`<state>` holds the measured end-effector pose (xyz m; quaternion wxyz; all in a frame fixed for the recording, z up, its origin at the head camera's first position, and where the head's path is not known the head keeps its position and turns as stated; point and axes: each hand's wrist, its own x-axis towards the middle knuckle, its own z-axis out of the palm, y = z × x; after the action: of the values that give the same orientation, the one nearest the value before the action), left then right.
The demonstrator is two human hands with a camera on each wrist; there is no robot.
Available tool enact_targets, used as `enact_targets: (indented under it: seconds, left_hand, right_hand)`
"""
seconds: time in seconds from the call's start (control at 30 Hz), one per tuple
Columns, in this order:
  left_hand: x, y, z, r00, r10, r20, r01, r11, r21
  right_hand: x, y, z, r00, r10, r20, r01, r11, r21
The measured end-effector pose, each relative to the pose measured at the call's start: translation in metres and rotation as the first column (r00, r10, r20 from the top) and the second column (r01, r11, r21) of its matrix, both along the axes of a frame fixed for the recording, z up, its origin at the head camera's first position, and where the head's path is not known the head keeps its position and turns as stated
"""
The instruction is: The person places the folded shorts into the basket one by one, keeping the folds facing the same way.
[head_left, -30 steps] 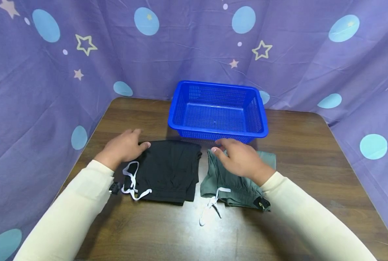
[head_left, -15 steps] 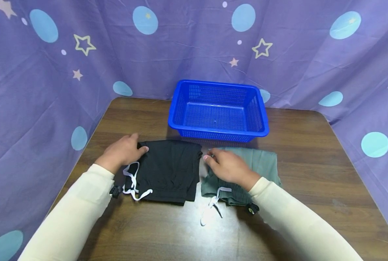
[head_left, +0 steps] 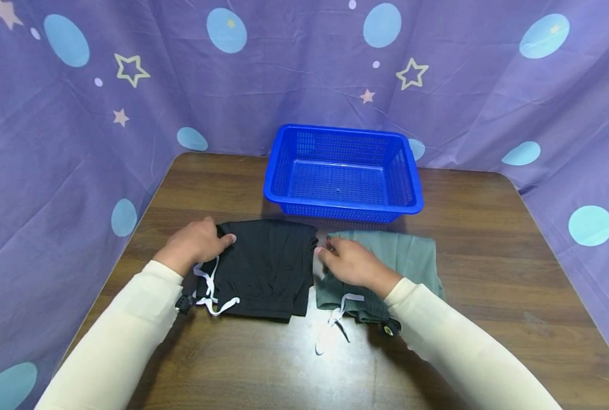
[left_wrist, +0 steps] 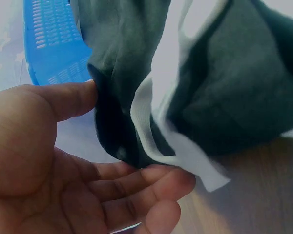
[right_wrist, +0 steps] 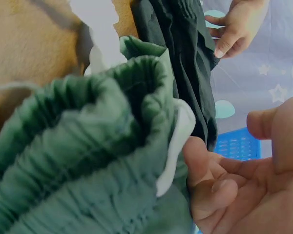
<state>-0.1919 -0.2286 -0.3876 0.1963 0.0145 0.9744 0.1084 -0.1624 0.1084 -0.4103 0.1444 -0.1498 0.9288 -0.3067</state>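
Observation:
Folded black drawstring shorts (head_left: 266,267) lie flat on the left half of the table, their white cord (head_left: 209,285) loose at the left side. My left hand (head_left: 194,244) touches their far left corner; in the left wrist view the thumb (left_wrist: 75,100) meets the cloth edge and the relaxed fingers lie below it, apart from the thumb. My right hand (head_left: 353,262) is over the folded green drawstring shorts (head_left: 412,256), its thumb and fingertips at the black shorts' right edge. In the right wrist view, the green gathered waistband (right_wrist: 97,161) fills the foreground, and nothing is between thumb and fingers.
A blue plastic basket (head_left: 342,204) with nothing in it stands behind both garments, near the table's back edge. The wooden table (head_left: 263,364) is bordered by a purple patterned curtain (head_left: 309,68) at the back and sides. A white cord (head_left: 330,330) trails from the green shorts.
My right hand has moved left and nearer, from above the green shorts to the black shorts' right edge. My left hand has come down slightly onto the black shorts' left corner.

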Motion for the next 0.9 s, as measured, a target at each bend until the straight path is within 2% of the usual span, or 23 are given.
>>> enact_targets:
  seconds: [0.23, 0.37, 0.67, 0.9]
  left_hand:
    - [0.0, 0.002, -0.003, 1.0, -0.007, 0.008, 0.007, 1.0, -0.011]
    - [-0.001, 0.004, -0.005, 1.0, -0.018, 0.002, 0.018, 1.0, -0.016]
    - [-0.002, 0.009, -0.012, 0.997, -0.071, 0.006, 0.071, 0.997, 0.006]
    - [0.0, 0.013, -0.014, 0.999, -0.043, 0.021, 0.043, 0.999, 0.007]
  right_hand:
    - [-0.001, -0.002, 0.0, 0.988, -0.008, 0.154, 0.024, 0.995, -0.098]
    - [-0.001, -0.003, -0.002, 0.981, -0.011, 0.194, 0.038, 0.99, -0.135]
    - [0.0, -0.009, -0.005, 0.969, -0.045, 0.244, 0.082, 0.986, -0.144]
    - [-0.001, -0.014, -0.011, 0.958, -0.062, 0.279, 0.108, 0.982, -0.153]
